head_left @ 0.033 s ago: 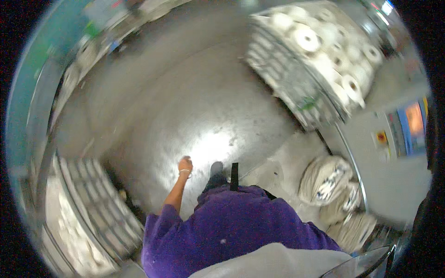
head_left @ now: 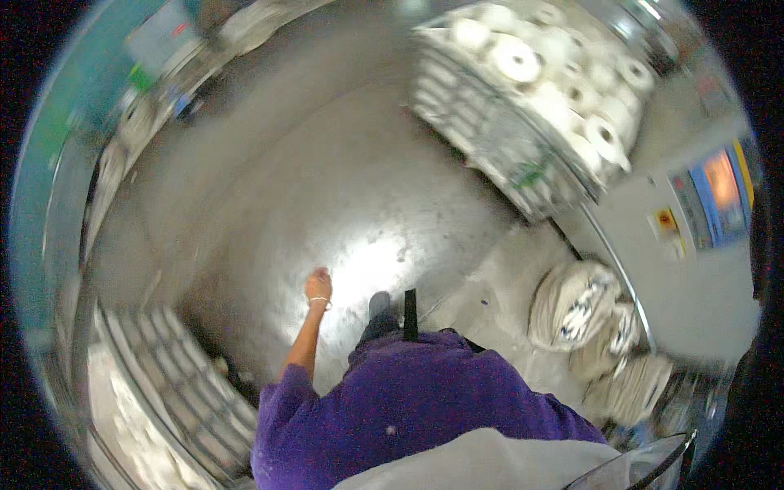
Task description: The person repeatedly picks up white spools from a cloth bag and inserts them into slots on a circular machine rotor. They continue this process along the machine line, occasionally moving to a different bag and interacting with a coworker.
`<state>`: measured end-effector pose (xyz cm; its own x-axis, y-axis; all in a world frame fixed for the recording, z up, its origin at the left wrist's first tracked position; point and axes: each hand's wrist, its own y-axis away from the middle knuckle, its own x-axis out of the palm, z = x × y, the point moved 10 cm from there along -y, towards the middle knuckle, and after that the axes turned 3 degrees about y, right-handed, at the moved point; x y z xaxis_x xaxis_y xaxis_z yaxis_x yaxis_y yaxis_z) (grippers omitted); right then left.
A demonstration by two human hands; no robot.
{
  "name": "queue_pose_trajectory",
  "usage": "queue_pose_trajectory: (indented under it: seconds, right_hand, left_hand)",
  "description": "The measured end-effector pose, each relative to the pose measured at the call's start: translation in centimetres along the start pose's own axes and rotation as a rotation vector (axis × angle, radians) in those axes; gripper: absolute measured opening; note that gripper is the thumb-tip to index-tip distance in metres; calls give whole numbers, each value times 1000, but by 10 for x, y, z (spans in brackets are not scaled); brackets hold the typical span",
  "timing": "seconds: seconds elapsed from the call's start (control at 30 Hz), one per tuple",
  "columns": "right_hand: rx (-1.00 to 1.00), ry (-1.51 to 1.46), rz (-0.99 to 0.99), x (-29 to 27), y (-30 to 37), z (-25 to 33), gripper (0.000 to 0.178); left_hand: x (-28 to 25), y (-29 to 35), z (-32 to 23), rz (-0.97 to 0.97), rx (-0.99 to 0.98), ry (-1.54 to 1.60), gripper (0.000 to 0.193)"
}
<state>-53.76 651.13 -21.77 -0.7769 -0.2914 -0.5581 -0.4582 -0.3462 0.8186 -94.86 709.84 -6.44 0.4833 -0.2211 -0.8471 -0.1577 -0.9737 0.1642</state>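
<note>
My left hand (head_left: 318,286) hangs out in front of my purple shirt, over the shiny grey floor. Its fingers look curled in, somewhat blurred, with nothing visible in them. A thin pale band circles that wrist. The hand touches nothing; nearest to it are the floor and my dark shoe (head_left: 380,304). My right hand does not show. At the far right stands a crate-like cart (head_left: 490,122) heaped with white yarn cones (head_left: 516,60).
A second slatted cart (head_left: 175,359) with white material is close on my left. To the right are bundled pale sacks (head_left: 576,306) on the floor beside a grey machine cabinet (head_left: 674,294) with a lit screen (head_left: 720,186). Machinery lines the far left.
The view has turned slightly, so the cone cart and the machine cabinet sit further left. My left hand has shifted a little left and stays curled.
</note>
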Motion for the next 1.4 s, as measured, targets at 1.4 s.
queue_pose_trajectory:
  seconds: [1.4]
  right_hand:
    - [550, -2103, -438, 106, 5, -371, 21]
  left_hand:
    - [612, 571, -597, 1745, 760, -97, 19]
